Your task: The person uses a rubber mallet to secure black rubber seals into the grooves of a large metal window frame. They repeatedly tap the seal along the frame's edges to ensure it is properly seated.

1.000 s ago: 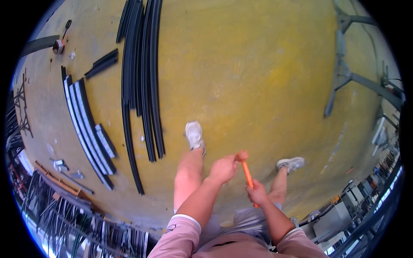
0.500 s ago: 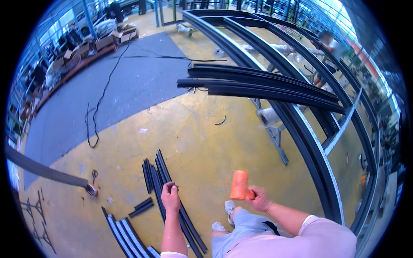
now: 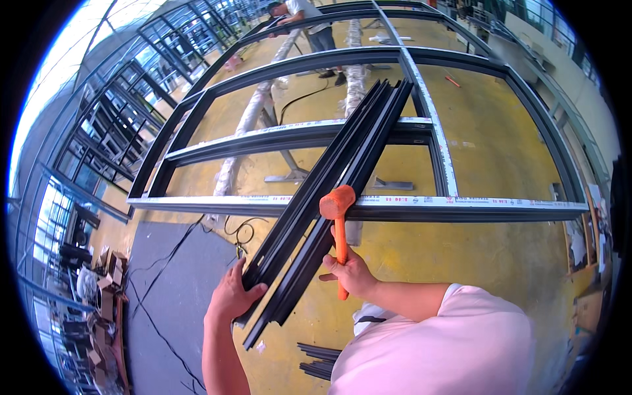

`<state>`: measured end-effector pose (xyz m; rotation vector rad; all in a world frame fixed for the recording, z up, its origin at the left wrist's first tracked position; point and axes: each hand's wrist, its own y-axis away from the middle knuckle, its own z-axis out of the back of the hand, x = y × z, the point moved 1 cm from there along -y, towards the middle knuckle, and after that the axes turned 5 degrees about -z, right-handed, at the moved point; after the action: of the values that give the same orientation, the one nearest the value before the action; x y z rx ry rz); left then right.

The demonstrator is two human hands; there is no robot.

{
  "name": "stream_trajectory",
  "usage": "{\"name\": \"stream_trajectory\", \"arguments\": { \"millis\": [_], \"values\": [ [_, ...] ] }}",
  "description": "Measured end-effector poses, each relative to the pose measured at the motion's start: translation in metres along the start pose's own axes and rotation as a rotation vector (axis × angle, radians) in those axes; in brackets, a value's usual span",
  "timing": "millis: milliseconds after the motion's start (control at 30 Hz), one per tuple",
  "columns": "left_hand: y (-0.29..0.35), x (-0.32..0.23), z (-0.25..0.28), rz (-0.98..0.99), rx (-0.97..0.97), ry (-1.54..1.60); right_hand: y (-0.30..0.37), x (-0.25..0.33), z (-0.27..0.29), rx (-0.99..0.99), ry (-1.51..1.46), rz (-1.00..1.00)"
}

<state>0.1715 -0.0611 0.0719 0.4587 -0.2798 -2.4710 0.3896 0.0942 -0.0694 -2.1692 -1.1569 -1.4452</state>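
Two long black metal profiles (image 3: 316, 178) lie slantwise across a large black frame (image 3: 461, 209), their near ends jutting out toward me. My left hand (image 3: 232, 293) is closed on the near end of the left profile, its thumb over the top. In my right hand (image 3: 355, 273) is an orange mallet (image 3: 338, 204), held by its handle with the head upward. The mallet head appears over the right profile; whether it touches cannot be told. Some fingers of the right hand are partly hidden behind the handle.
Wrapped supports (image 3: 243, 141) run beneath the frame. A person (image 3: 313, 26) leans over its far side. Several dark strips (image 3: 319, 361) lie on the floor by my body. Left are a grey mat (image 3: 171, 263) with cables and cardboard boxes (image 3: 108, 289).
My view has swung right to face the frame. My left hand has come from above the floor strips to the profile's end. The mallet, still in my right hand, is now over the profiles.
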Motion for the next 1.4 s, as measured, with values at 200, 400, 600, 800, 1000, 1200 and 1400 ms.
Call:
{"name": "stream_trajectory", "arguments": {
  "millis": [200, 400, 600, 800, 1000, 1200, 1400],
  "values": [
    [-0.091, 0.072, -0.012, -0.297, 0.599, 0.538, -0.037, -0.012, -0.068, -0.216, -0.033, 0.019],
    [-0.123, 0.097, 0.000, -0.418, 0.653, 0.894, -0.092, -0.031, -0.134, -0.318, -0.219, 0.218],
    [-0.162, 0.245, 0.044, -0.529, 0.453, 0.933, -0.188, -0.058, -0.273, -0.267, -0.254, 0.278],
    [-0.215, 0.319, 0.099, -0.421, 0.311, 1.094, -0.307, -0.043, -0.346, -0.275, -0.035, 0.155],
    [-0.247, 0.328, 0.073, -0.283, 0.124, 1.418, -0.365, -0.036, -0.374, -0.339, 0.282, 0.075],
    [-0.277, 0.386, 0.069, -0.131, 0.355, 1.514, -0.376, -0.045, -0.399, -0.477, 0.204, -0.057],
    [-0.307, 0.444, 0.107, -0.055, 0.966, 1.524, -0.366, -0.078, -0.398, -0.572, 0.238, 0.080]
  ]
}}
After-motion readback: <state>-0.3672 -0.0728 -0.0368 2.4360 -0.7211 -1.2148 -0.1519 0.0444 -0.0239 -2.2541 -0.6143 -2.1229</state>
